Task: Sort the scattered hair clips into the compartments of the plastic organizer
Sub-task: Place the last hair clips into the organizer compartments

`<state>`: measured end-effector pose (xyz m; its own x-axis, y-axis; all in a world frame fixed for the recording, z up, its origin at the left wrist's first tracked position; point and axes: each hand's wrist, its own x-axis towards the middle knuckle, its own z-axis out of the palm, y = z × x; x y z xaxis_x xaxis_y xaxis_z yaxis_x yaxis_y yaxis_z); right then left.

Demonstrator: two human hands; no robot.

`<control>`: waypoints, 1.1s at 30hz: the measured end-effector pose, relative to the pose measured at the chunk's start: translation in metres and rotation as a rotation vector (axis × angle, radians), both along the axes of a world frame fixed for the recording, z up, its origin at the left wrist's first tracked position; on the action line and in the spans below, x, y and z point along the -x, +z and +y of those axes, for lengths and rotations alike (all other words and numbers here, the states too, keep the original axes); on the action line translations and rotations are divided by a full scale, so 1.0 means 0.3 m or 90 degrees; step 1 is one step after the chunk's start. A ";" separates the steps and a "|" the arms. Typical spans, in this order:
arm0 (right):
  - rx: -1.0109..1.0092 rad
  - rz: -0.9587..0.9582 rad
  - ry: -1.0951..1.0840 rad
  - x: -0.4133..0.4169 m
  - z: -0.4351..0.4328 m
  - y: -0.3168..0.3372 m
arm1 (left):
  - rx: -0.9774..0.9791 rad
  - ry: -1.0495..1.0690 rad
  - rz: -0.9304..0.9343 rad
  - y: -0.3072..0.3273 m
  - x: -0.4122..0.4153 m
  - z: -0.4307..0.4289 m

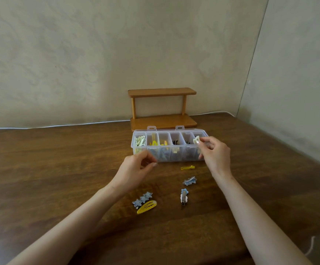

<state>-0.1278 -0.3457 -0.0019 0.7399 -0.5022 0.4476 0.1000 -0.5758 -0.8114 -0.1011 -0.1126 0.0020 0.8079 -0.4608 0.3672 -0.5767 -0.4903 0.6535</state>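
Dark wood table [59, 169], beige walls [78, 54], small wooden shelf [162, 92] behind. Left hand [136, 169] curls at the clear organizer [174, 155]'s near corner, can't tell if it's gripping. Right hand [215, 155] pinches a cream clip [196, 140] over the end compartment; loose clips [189, 181] lie between both wrists.

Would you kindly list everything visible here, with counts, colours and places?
plastic organizer: one, clear, mid-table, clips inside
cream clip: one, cream, over organizer's rightmost compartment
yellow bar clip: one, yellow, table, before organizer
small star clip: one, blue, nearer
blue-and-white clip: one, nearer still
triple-star clip: one, blue, by left forearm
yellow snap clip: one, yellow, against triple-star clip
wooden shelf: one, brown, behind organizer
cable: one, white, along wall
table: one, dark brown
left hand: one, at organizer's front-left corner
right hand: one, pinching cream clip
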 end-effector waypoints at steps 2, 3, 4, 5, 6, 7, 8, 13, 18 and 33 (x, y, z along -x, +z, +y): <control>0.034 0.000 -0.011 -0.014 -0.006 0.016 | -0.009 -0.010 0.002 -0.002 0.008 -0.002; 0.064 0.009 -0.011 -0.021 -0.007 0.023 | -0.015 -0.017 0.005 -0.004 0.012 -0.003; 0.091 0.023 -0.010 -0.027 -0.008 0.029 | -0.021 -0.025 0.009 -0.004 0.015 -0.004; 0.109 0.037 -0.008 -0.031 -0.008 0.033 | -0.025 -0.031 0.012 -0.004 0.017 -0.005; 0.117 0.044 -0.008 -0.030 -0.007 0.036 | -0.028 -0.035 0.015 -0.004 0.017 -0.004; 0.121 0.044 -0.010 -0.026 -0.006 0.037 | -0.030 -0.039 0.018 -0.004 0.017 -0.003; 0.123 0.040 -0.011 -0.020 -0.004 0.037 | -0.035 -0.043 0.019 -0.003 0.017 -0.001; 0.131 0.030 0.020 0.023 0.000 0.033 | -0.045 -0.051 0.013 0.000 0.019 0.001; 0.230 0.163 0.078 0.069 0.011 0.014 | -0.045 -0.059 0.004 -0.004 0.032 -0.010; 0.072 0.177 0.274 0.092 0.050 0.001 | -0.051 -0.020 -0.057 -0.025 0.024 -0.084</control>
